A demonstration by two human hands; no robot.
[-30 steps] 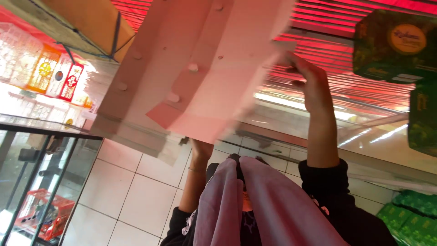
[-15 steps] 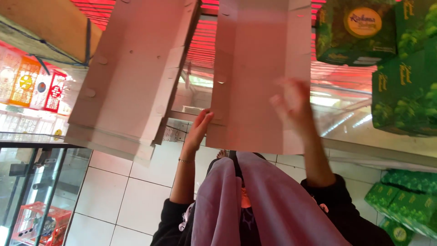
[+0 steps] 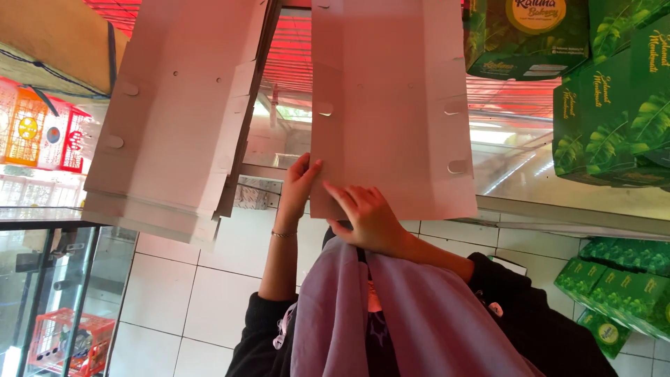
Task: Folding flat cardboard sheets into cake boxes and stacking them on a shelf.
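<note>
Holding a flat pale cardboard box blank [image 3: 391, 105] by its near edge, my left hand [image 3: 300, 185] pinches the corner while my right hand [image 3: 366, 216] presses spread fingers against it, right of the stacked blanks [image 3: 174, 119].

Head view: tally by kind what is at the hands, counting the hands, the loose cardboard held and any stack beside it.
Hands: 2, left hand and right hand
Flat cardboard box blank, held: 1
Stack of blanks: 1
Total: 4
</note>
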